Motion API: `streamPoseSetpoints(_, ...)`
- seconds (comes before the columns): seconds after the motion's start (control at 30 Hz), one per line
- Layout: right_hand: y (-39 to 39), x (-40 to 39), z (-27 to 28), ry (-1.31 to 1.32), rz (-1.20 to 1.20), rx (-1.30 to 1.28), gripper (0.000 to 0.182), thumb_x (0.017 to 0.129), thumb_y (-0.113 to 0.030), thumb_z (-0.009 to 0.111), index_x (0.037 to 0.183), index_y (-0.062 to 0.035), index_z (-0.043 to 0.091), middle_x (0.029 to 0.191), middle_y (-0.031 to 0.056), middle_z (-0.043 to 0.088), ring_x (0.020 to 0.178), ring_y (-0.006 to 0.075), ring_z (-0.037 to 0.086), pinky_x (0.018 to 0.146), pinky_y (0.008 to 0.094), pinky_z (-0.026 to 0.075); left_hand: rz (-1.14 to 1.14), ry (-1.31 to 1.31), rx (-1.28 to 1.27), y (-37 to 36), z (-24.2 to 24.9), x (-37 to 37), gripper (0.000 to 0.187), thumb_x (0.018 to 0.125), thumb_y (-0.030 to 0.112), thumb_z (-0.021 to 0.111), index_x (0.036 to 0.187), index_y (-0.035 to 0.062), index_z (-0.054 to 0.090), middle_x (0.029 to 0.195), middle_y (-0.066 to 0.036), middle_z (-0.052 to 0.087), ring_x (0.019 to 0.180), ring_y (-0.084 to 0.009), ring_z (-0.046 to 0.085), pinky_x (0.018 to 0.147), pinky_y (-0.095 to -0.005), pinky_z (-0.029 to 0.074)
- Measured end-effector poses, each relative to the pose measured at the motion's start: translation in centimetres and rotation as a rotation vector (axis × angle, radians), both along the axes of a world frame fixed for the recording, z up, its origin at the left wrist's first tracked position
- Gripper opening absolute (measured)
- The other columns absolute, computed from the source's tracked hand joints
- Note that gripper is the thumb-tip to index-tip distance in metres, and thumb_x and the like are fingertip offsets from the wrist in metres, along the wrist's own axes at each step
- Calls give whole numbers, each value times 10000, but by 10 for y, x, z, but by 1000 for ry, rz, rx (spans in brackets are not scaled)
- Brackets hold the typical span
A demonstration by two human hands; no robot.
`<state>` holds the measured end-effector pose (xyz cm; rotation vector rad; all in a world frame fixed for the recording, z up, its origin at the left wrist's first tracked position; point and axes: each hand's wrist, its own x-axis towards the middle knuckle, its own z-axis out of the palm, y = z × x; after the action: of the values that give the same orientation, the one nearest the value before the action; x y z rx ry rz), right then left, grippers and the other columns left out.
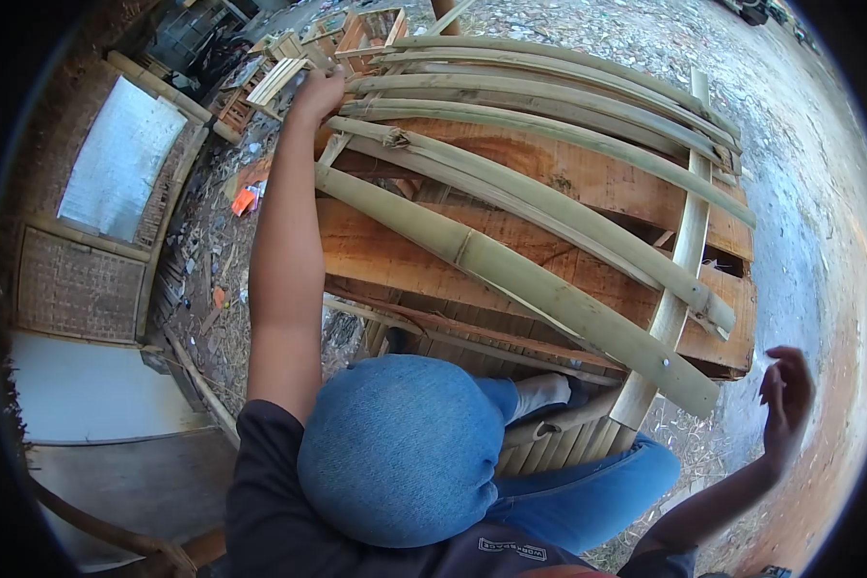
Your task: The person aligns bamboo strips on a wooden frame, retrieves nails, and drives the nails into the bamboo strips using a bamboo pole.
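My left hand [318, 95] reaches out to the left ends of the bamboo strips. Its fingers look curled, but what they hold, if anything, is hidden. A row of split bamboo strips [549, 114] lies across two crosswise bamboo slats, of which the right slat [690, 246] shows best. Nearest to me, a wide bamboo strip [472, 252] slants down to the right, with a small bright spot like a nail head where it crosses that slat. My right hand [788, 395] is raised beyond this strip's right end, holding nothing, its fingers loosely bent and apart.
Thick wooden planks [385, 246] lie under the strips. A blue denim-covered rounded shape [405, 448] is close in front of my body, above a slatted bamboo seat [549, 453]. Wooden crates [371, 37] stand at the far left, and litter covers the ground.
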<state>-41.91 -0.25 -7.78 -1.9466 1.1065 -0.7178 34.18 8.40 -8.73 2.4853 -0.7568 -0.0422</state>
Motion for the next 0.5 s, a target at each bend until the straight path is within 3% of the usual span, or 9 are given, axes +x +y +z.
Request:
streamPoseSetpoints(0.1, -31, 32, 10, -21, -44, -190, 217, 994, -210, 603, 1135, -48, 633, 724, -44, 479, 655, 37, 418, 562, 212, 309, -84, -83, 23, -2, 0, -27, 521, 1008, 429, 482, 1199, -24, 654, 1133, -210, 696, 1076, -306, 654, 947, -389, 463)
streamPoseSetpoints(0.17, -47, 65, 22, 35, 19, -212, 294, 989, -220, 614, 1237, -62, 612, 874, -8, 561, 821, 61, 517, 690, 222, 420, -120, -149, 60, -4, -2, -33, 525, 1003, 430, 482, 1194, -30, 647, 1107, -211, 700, 1049, -305, 664, 941, -383, 465)
streamPoseSetpoints(0.23, -64, 97, 26, 66, 92, -261, 398, 954, -237, 656, 1309, -72, 585, 1085, 59, 641, 1051, 152, 592, 910, 335, 482, -129, -124, -12, -3, -2, -39, 520, 989, 460, 476, 1126, 2, 681, 1081, -235, 698, 1049, -366, 655, 923, -424, 475)
streamPoseSetpoints(0.3, -71, 119, 28, 240, 129, -345, 497, 896, -285, 721, 1330, -88, 581, 1283, 89, 639, 1190, 206, 576, 1018, 430, 451, -147, -136, -57, -2, -3, -38, 519, 971, 488, 480, 1089, 36, 707, 1092, -244, 696, 1074, -424, 640, 922, -461, 481)
streamPoseSetpoints(0.37, -77, 132, 24, 277, 198, -336, 473, 887, -278, 732, 1304, -97, 605, 1247, 99, 664, 1171, 235, 600, 1033, 437, 452, -205, -175, -59, -2, -20, 0, 537, 962, 495, 489, 1088, 20, 706, 1082, -246, 702, 1074, -433, 644, 921, -458, 485)
streamPoseSetpoints(0.4, -82, 136, 20, 272, 229, -322, 452, 889, -273, 732, 1291, -99, 617, 1223, 100, 676, 1149, 239, 613, 1033, 428, 456, -205, -201, -61, -1, -19, -6, 527, 989, 442, 503, 1137, -33, 679, 1003, -169, 730, 956, -249, 677, 887, -388, 483)
streamPoseSetpoints(0.43, -87, 140, 15, 171, 276, -334, 390, 896, -249, 725, 1249, -99, 650, 1176, 94, 697, 1117, 219, 629, 1019, 404, 476, -206, -205, -84, 1, -13, -20, 528, 985, 438, 507, 1163, -30, 672, 1032, -181, 725, 977, -239, 674, 910, -384, 481)
streamPoseSetpoints(0.47, -92, 143, 11, 211, 231, -352, 340, 939, -275, 686, 1215, -78, 669, 1148, 91, 703, 1075, 176, 623, 943, 370, 501, -192, -193, 1, 4, -22, 27, 581, 985, 493, 514, 1210, -21, 662, 1117, -168, 711, 1041, -228, 657, 947, -370, 469)
streamPoseSetpoints(0.5, -96, 145, 7, 208, 211, -378, 332, 959, -307, 661, 1194, -73, 682, 1088, 88, 710, 1002, 156, 617, 877, 351, 501, -71, -146, -55, 5, -9, -24, 477, 980, 408, 555, 1224, 11, 654, 1167, -181, 680, 1068, -268, 645, 951, -410, 486)
